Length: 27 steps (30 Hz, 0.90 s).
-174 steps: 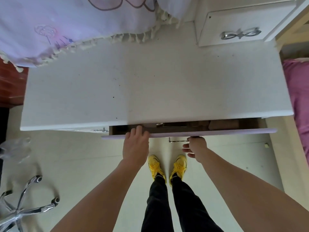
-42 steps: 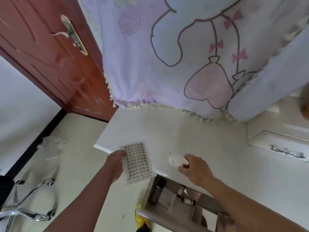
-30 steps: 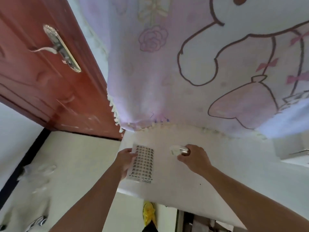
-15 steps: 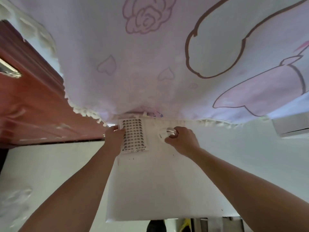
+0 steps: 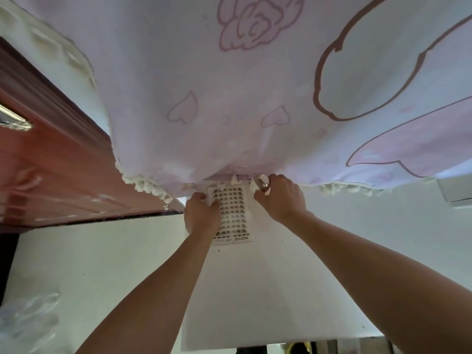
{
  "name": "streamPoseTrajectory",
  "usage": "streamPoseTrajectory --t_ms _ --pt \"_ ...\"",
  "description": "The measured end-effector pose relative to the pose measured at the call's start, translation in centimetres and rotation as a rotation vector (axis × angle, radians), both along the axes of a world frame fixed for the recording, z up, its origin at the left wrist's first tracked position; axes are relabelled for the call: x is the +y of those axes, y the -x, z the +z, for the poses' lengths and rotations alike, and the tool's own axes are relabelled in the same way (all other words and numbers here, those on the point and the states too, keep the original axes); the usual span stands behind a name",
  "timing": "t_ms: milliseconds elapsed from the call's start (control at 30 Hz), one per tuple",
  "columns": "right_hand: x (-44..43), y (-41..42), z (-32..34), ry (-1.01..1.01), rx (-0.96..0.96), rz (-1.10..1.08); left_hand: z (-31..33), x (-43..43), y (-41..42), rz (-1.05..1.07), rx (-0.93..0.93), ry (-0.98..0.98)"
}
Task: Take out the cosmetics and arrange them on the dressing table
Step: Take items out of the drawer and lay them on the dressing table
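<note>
Head view: both forearms reach forward across the desk (image 5: 255,290). The left grip (image 5: 201,213) lies on the left edge of a card (image 5: 235,215), fingers curled over that edge and holding it flat on the desk. The right grip (image 5: 281,198), just right of the card, has its fingers curled round a small jar (image 5: 261,184) at the card's far right corner.

The desk is white. A lilac cloth (image 5: 229,98) with rose and heart outlines hangs over its far side, and its fringe touches the card's far end beyond both grips. Left of the left grip stand a red-brown door (image 5: 51,175) and pale floor (image 5: 89,264).

The card is white, with rows of small dark pieces and lettering at its near end. The jar looks round and shiny; more I cannot tell.
</note>
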State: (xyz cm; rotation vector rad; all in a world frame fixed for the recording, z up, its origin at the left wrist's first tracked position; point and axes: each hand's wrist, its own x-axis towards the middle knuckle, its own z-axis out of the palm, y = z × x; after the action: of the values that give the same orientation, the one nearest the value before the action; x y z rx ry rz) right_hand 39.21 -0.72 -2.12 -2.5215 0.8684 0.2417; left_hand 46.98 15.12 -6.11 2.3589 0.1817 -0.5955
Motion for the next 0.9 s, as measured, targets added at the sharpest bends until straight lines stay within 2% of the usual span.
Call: streamPoseTrajectory --t_ms 300,433,600,700,800,900 --pt "-1.0 -0.1 -0.6 0.065 -0.044 -0.063 0.7 -1.7 -1.1 -0.042 0.005 -0.022" --pt "-2.1 -0.1 0.2 0.105 0.028 0.007 0.2 -1.4 -1.4 -0.094 -0.02 -0.063" --pt "-4.8 0.2 1.2 0.139 0.107 -0.062 0.2 -1.5 -1.7 -0.121 -0.051 -0.071" --pt "-5.4 0.4 1.0 0.102 0.107 -0.081 0.3 -1.7 -1.7 -0.127 -0.06 -0.076" --pt "-5.6 0.6 0.2 -0.018 0.1 -0.182 0.2 -1.9 -1.5 -0.125 -0.056 -0.074" --pt "-5.4 0.8 -0.4 -0.057 0.082 -0.252 0.2 -1.8 -1.1 -0.138 -0.038 -0.082"
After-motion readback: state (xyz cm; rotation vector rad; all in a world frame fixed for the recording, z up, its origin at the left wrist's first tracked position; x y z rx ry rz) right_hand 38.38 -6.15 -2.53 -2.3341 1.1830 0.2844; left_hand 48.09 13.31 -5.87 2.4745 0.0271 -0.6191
